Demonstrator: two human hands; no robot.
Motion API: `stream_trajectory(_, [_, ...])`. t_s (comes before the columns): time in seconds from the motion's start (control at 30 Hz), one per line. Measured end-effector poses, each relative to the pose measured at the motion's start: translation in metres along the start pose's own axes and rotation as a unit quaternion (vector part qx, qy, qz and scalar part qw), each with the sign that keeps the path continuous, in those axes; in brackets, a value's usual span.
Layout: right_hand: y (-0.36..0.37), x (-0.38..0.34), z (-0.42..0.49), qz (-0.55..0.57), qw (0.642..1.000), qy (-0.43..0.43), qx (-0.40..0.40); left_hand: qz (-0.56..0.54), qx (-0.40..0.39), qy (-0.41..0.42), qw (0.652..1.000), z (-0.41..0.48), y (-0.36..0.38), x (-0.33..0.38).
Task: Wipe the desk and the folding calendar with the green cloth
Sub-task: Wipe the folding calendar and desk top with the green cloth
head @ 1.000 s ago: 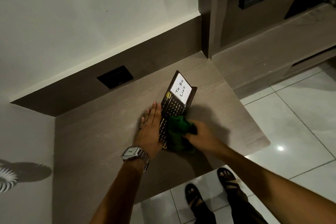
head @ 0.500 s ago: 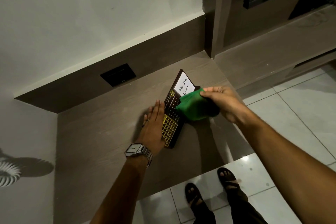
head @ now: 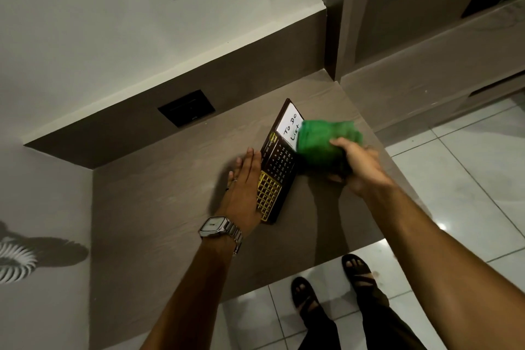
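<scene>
A dark folding calendar with a gold grid, rows of dates and a white "To Do List" panel lies near the right side of the brown desk. My left hand rests flat, fingers straight, against the calendar's left edge and lower corner. My right hand grips a bunched green cloth that presses on the calendar's upper right part, covering a corner of the white panel. The cloth is blurred.
A black wall socket sits on the brown backsplash behind the desk. A dark column and a lower ledge stand at the right. My sandalled feet are on white floor tiles below the desk's front edge.
The cloth in my right hand went from the calendar's lower part up to its upper right by the white panel, uncovering the gold grid. My left hand stayed flat at the calendar's left edge.
</scene>
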State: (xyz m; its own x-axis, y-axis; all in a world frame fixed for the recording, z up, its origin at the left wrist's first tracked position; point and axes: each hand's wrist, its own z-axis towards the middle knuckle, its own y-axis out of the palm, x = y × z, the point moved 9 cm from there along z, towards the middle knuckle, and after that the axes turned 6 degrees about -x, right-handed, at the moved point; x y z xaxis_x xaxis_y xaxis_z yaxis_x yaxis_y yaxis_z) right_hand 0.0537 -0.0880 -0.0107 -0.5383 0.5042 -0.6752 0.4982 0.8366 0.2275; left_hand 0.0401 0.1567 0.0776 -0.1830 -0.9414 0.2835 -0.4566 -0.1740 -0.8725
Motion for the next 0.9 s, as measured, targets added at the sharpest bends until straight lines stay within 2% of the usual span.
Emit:
stream_trajectory(0.07, [-0.002,-0.009,0.005,0.02,1.0,0.0,0.003,-0.004,-0.008,-0.002,1.0,0.001,0.0,0.0])
stream_trajectory(0.17, [0.004,-0.031,0.004,-0.037,0.995,-0.088,-0.018,-0.006,-0.008,0.001,1.0,0.001,0.0,0.0])
stream_trajectory(0.27, [0.0,-0.048,-0.004,-0.155,0.971,-0.176,0.044,-0.006,-0.008,0.005,1.0,0.001,0.0,0.0])
stream_trajectory(0.33, [-0.002,-0.053,-0.012,-0.19,0.955,-0.209,0.092,-0.006,-0.01,0.005,1.0,0.002,0.0,0.0])
stream_trajectory(0.43, [0.012,-0.051,-0.021,-0.225,0.933,-0.26,0.107,-0.006,-0.008,0.005,1.0,0.002,0.0,0.0])
stream_trajectory(0.53, [0.032,-0.04,-0.023,-0.27,0.917,-0.288,0.062,-0.009,-0.01,0.004,1.0,0.002,0.0,0.0])
stream_trajectory(0.63, [0.059,-0.02,-0.023,-0.296,0.905,-0.302,-0.051,-0.013,-0.011,0.009,1.0,0.001,-0.001,0.001])
stream_trajectory(0.7, [0.067,-0.008,-0.022,-0.343,0.884,-0.297,-0.11,-0.016,-0.014,0.011,1.0,0.001,-0.002,0.001])
stream_trajectory(0.73, [0.065,-0.009,-0.022,-0.383,0.87,-0.296,-0.095,-0.018,-0.015,0.011,1.0,0.001,-0.002,0.002])
stream_trajectory(0.8, [0.043,-0.028,-0.015,-0.424,0.859,-0.286,0.015,-0.019,-0.018,0.011,1.0,0.0,-0.001,0.002])
stream_trajectory(0.87, [0.021,-0.055,-0.014,-0.35,0.878,-0.31,0.103,-0.021,-0.02,0.012,1.0,0.001,-0.001,0.002])
stream_trajectory(0.9, [0.018,-0.067,-0.017,-0.322,0.872,-0.349,0.117,-0.022,-0.019,0.011,1.0,0.001,-0.001,0.002])
